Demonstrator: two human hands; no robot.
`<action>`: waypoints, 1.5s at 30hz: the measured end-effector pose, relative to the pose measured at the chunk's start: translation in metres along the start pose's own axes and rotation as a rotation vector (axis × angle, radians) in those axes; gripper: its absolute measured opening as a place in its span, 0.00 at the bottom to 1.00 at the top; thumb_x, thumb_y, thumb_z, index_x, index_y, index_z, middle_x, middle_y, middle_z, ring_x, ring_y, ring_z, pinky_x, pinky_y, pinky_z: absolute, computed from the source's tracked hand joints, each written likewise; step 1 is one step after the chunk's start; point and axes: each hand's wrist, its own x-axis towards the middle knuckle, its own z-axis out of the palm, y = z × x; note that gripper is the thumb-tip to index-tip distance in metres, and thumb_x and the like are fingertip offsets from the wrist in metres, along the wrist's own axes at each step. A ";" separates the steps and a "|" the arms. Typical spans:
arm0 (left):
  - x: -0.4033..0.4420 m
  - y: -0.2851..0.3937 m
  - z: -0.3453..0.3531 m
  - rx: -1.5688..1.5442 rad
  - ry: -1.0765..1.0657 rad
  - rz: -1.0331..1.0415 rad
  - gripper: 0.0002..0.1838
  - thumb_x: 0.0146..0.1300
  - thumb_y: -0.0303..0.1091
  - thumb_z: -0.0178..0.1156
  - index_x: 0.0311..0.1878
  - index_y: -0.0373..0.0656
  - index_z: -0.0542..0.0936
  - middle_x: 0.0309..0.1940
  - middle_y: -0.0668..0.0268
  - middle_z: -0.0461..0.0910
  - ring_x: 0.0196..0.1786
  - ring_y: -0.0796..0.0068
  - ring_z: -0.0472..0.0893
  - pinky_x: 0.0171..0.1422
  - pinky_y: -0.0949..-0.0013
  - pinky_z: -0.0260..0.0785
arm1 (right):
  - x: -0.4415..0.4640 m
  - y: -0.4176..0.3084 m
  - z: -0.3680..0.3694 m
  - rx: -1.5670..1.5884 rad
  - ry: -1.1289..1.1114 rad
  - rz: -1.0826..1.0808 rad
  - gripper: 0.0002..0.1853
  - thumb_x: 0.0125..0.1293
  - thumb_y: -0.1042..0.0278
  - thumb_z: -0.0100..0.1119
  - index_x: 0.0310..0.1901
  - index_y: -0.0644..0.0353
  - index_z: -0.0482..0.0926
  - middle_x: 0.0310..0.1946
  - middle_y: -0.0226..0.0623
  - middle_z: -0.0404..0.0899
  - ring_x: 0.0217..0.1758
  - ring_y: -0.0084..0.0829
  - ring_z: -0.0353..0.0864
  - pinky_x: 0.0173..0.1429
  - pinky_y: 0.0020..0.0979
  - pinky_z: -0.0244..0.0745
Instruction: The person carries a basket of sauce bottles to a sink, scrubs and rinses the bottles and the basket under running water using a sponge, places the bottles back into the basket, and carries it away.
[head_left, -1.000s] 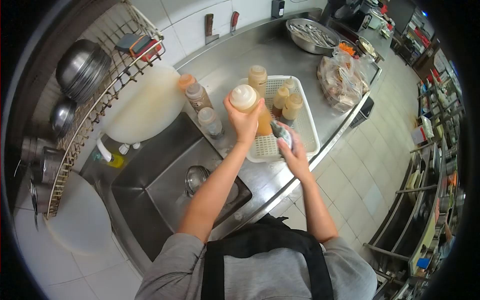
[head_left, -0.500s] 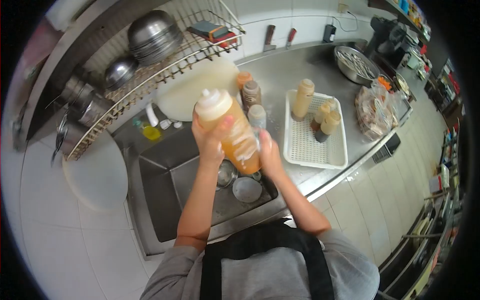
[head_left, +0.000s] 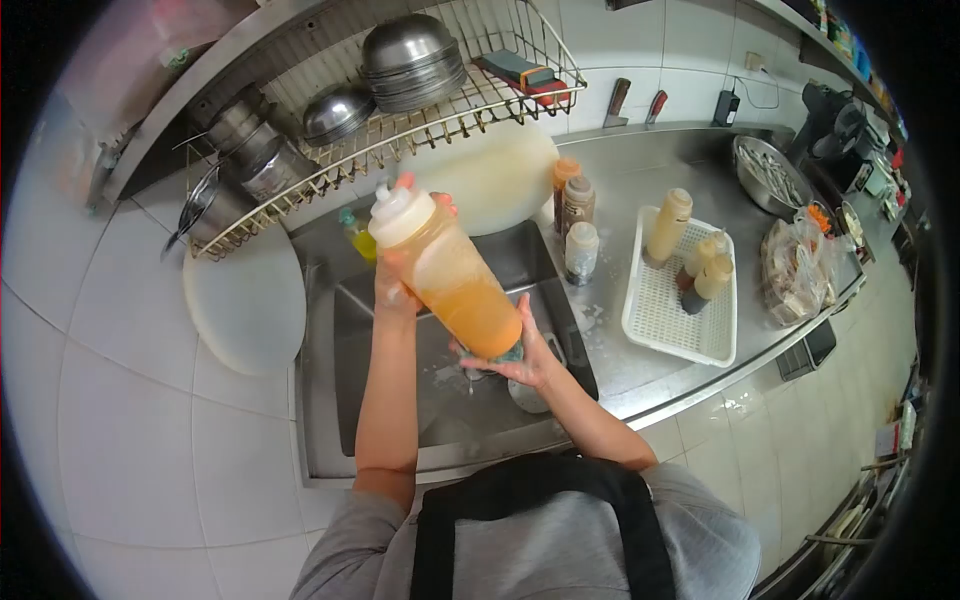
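A large squeeze bottle (head_left: 460, 290) with a white cap and orange liquid hangs tilted over the steel sink (head_left: 350, 400). Its capped end points up and left, and suds cling to its side. Around the neck end wrap the fingers of my left hand (head_left: 400, 275). My right hand (head_left: 520, 360) is cupped under the base, pressing a green scouring pad (head_left: 510, 352) against it. Much of the pad is hidden behind the bottle. Below, a round bowl (head_left: 528, 393) lies in the sink, partly covered by my right hand.
Right of the sink stand three squeeze bottles (head_left: 581, 250) and a white basket (head_left: 685, 345) holding several more. A wire rack (head_left: 430, 125) with steel bowls (head_left: 413, 60) overhangs the back. Farther right are a plastic bag (head_left: 795, 270) and a bowl of small fish (head_left: 770, 175).
The bottle and both hands have moved left from the basket to over the sink. The view has turned left. My right hand has shifted under the bottle's base.
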 end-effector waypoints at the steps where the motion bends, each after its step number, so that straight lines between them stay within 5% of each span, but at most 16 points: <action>1: -0.001 0.002 -0.004 0.007 -0.074 0.030 0.54 0.56 0.59 0.70 0.76 0.44 0.53 0.65 0.54 0.69 0.63 0.61 0.74 0.66 0.59 0.71 | 0.004 0.006 -0.002 0.057 -0.027 -0.043 0.36 0.73 0.34 0.43 0.72 0.51 0.60 0.69 0.41 0.65 0.70 0.46 0.69 0.65 0.61 0.70; 5: -0.009 0.004 -0.012 0.160 0.129 -0.101 0.47 0.62 0.49 0.68 0.75 0.43 0.53 0.64 0.58 0.69 0.64 0.65 0.73 0.68 0.61 0.68 | 0.005 0.010 0.023 -0.026 0.044 -0.311 0.30 0.72 0.46 0.54 0.68 0.53 0.63 0.66 0.42 0.66 0.68 0.43 0.68 0.69 0.51 0.68; 8: -0.022 -0.014 -0.012 0.471 0.470 -0.069 0.34 0.64 0.29 0.66 0.70 0.42 0.59 0.60 0.63 0.72 0.61 0.71 0.73 0.67 0.65 0.66 | 0.019 -0.005 0.005 -0.722 0.248 -0.833 0.30 0.68 0.58 0.61 0.68 0.56 0.64 0.66 0.43 0.66 0.67 0.41 0.68 0.71 0.40 0.64; 11: -0.018 -0.021 -0.003 0.395 0.577 -0.004 0.34 0.61 0.29 0.68 0.68 0.41 0.62 0.58 0.63 0.74 0.59 0.71 0.75 0.65 0.65 0.68 | 0.011 -0.027 0.025 -1.616 0.269 -0.977 0.32 0.67 0.61 0.59 0.70 0.62 0.61 0.67 0.48 0.64 0.67 0.44 0.67 0.72 0.40 0.60; 14: -0.027 -0.042 -0.002 0.592 0.555 -0.013 0.35 0.58 0.29 0.71 0.66 0.40 0.64 0.57 0.63 0.75 0.57 0.73 0.76 0.63 0.67 0.69 | 0.027 -0.018 0.076 -1.666 0.392 -1.252 0.29 0.72 0.57 0.52 0.69 0.64 0.64 0.66 0.52 0.65 0.67 0.45 0.67 0.71 0.40 0.61; 17: -0.037 -0.052 0.011 0.591 0.473 -0.045 0.32 0.62 0.32 0.67 0.67 0.39 0.65 0.58 0.63 0.75 0.58 0.73 0.76 0.63 0.67 0.69 | 0.040 -0.049 0.102 -1.360 0.373 -1.246 0.27 0.75 0.54 0.45 0.68 0.65 0.68 0.61 0.53 0.71 0.65 0.46 0.70 0.70 0.38 0.62; 21: -0.038 -0.059 0.011 0.555 0.511 -0.014 0.32 0.61 0.34 0.68 0.67 0.38 0.66 0.56 0.62 0.76 0.55 0.71 0.78 0.61 0.65 0.72 | 0.049 -0.076 0.033 -0.709 0.371 -0.405 0.25 0.74 0.48 0.49 0.59 0.61 0.77 0.51 0.37 0.82 0.53 0.35 0.81 0.58 0.31 0.73; 24: -0.032 -0.055 -0.012 0.307 0.489 -0.137 0.35 0.60 0.41 0.71 0.65 0.37 0.67 0.54 0.61 0.77 0.54 0.70 0.79 0.56 0.65 0.76 | 0.029 -0.047 -0.015 -0.432 0.329 -0.216 0.24 0.72 0.44 0.52 0.55 0.56 0.79 0.52 0.31 0.83 0.51 0.28 0.82 0.55 0.29 0.77; 27: -0.029 -0.058 -0.035 0.098 0.249 -0.144 0.39 0.65 0.58 0.60 0.68 0.38 0.64 0.57 0.58 0.75 0.57 0.65 0.78 0.60 0.62 0.74 | -0.004 -0.025 -0.007 0.038 0.249 -0.072 0.27 0.71 0.42 0.54 0.60 0.53 0.75 0.55 0.29 0.80 0.56 0.26 0.80 0.58 0.36 0.77; 30: -0.002 -0.064 -0.022 -0.119 -0.080 -0.043 0.43 0.65 0.67 0.54 0.69 0.39 0.63 0.59 0.58 0.74 0.60 0.65 0.77 0.61 0.61 0.74 | -0.022 -0.009 0.023 0.129 0.147 -0.169 0.30 0.71 0.42 0.53 0.67 0.53 0.69 0.63 0.32 0.74 0.62 0.30 0.75 0.63 0.38 0.74; 33: -0.004 -0.062 0.000 -0.049 0.208 -0.104 0.42 0.67 0.65 0.54 0.72 0.41 0.60 0.60 0.58 0.73 0.61 0.66 0.76 0.61 0.61 0.73 | -0.033 -0.006 0.031 -0.073 0.468 -0.431 0.32 0.71 0.48 0.57 0.71 0.54 0.62 0.67 0.37 0.67 0.67 0.34 0.70 0.68 0.38 0.69; 36: -0.004 -0.060 0.000 0.402 0.440 -0.128 0.39 0.68 0.53 0.61 0.73 0.41 0.59 0.60 0.58 0.73 0.59 0.65 0.77 0.61 0.63 0.73 | -0.044 -0.025 0.012 -0.480 0.349 -0.807 0.34 0.64 0.65 0.65 0.69 0.57 0.63 0.62 0.41 0.72 0.67 0.36 0.69 0.71 0.38 0.63; 39: -0.004 -0.061 0.017 0.364 0.672 -0.159 0.55 0.60 0.34 0.71 0.79 0.46 0.41 0.61 0.54 0.70 0.62 0.66 0.74 0.64 0.64 0.70 | -0.062 -0.042 0.005 -1.442 0.439 -0.882 0.37 0.61 0.65 0.66 0.70 0.60 0.61 0.60 0.45 0.71 0.66 0.41 0.70 0.71 0.39 0.61; 40: -0.005 -0.065 0.024 0.401 0.628 -0.155 0.57 0.58 0.31 0.72 0.79 0.47 0.40 0.61 0.54 0.70 0.61 0.66 0.75 0.64 0.64 0.70 | -0.068 -0.040 0.022 -1.633 0.441 -0.833 0.39 0.60 0.65 0.66 0.72 0.62 0.59 0.62 0.51 0.68 0.66 0.46 0.68 0.72 0.40 0.58; 43: -0.019 -0.080 0.052 0.498 0.465 -0.154 0.63 0.52 0.25 0.74 0.80 0.49 0.36 0.61 0.54 0.71 0.60 0.67 0.75 0.64 0.63 0.70 | -0.049 -0.014 0.050 -1.634 0.600 -1.133 0.39 0.62 0.63 0.64 0.72 0.64 0.59 0.64 0.55 0.64 0.67 0.49 0.66 0.73 0.40 0.57; 45: -0.028 -0.083 0.065 0.555 0.326 -0.146 0.65 0.50 0.23 0.74 0.80 0.50 0.35 0.60 0.55 0.72 0.58 0.67 0.76 0.63 0.63 0.71 | -0.043 -0.037 0.066 -1.449 0.612 -1.149 0.32 0.70 0.57 0.53 0.70 0.65 0.61 0.61 0.55 0.67 0.66 0.51 0.66 0.71 0.40 0.58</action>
